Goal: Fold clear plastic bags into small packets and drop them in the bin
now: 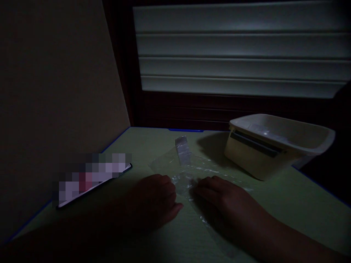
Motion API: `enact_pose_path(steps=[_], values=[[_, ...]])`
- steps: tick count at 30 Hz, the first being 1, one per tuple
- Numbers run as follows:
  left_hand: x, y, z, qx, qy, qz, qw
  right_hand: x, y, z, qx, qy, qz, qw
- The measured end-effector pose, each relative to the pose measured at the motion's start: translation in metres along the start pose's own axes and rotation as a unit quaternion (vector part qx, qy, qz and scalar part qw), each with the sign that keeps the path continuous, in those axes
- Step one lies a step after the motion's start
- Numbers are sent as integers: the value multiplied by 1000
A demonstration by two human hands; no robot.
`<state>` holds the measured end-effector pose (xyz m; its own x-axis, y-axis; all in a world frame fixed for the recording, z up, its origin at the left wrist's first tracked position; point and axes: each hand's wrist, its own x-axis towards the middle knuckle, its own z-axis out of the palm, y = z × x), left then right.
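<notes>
A thin, see-through plastic film (183,179) lies on the bench (296,212) in front of the person, crumpled and glossy, with bright creases in the middle and a dull silvery strip (183,150) at its far end. It spreads between the two hands and runs on under the right one toward the near side. The left hand (159,199) is at its left, fingers curled in and thumb pointing right; the right hand (219,195) is on its right part, fingers bent and close together. I cannot tell whether either hand's fingers pinch the film. The bench top is pale green with blue edging (186,130), and the light is dim. A plain wall (60,80) rises on the left; behind stands a pale slatted panel (233,47) in a dark frame (192,107). A flat device (94,179) with a blurred-out screen lies near the left edge, well apart from the film. At the far right a cream tub (246,160) stands just beyond the film, its right end reaching past the bench edge in this view. Bench surface shows between device and left hand, and right of the right forearm.
</notes>
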<state>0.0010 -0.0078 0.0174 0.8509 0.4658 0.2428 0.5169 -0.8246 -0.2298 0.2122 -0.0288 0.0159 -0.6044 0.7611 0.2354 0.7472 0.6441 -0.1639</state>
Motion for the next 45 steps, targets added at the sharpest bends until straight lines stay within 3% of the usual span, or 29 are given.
enact_pose_path(steps=[3, 7, 17, 24, 32, 36, 40, 45], values=[[0, 3, -1, -18, -30, -16, 999, 2, -1, -3, 34, 19, -18, 999], [1, 2, -2, -37, -28, -3, 999, 4, -3, -2, 52, 34, -78, 995], [0, 0, -1, -17, -36, 19, 999, 4, 8, -9, 62, -40, -100, 992], [2, -1, -3, -52, -69, 1, 996, 4, 21, -21, 117, -38, -75, 990], [2, -2, -4, -63, -10, -4, 998, 4, 21, -21, 50, -59, -10, 997], [1, -3, -3, -114, -34, 11, 993, 5, 20, -20, 52, -42, -9, 998], [0, -4, -1, -125, -46, 9, 991, 3, 13, -28, 158, -60, -10, 985], [1, -2, -1, -97, -41, 32, 994, -2, 4, -31, 266, -145, -34, 952]])
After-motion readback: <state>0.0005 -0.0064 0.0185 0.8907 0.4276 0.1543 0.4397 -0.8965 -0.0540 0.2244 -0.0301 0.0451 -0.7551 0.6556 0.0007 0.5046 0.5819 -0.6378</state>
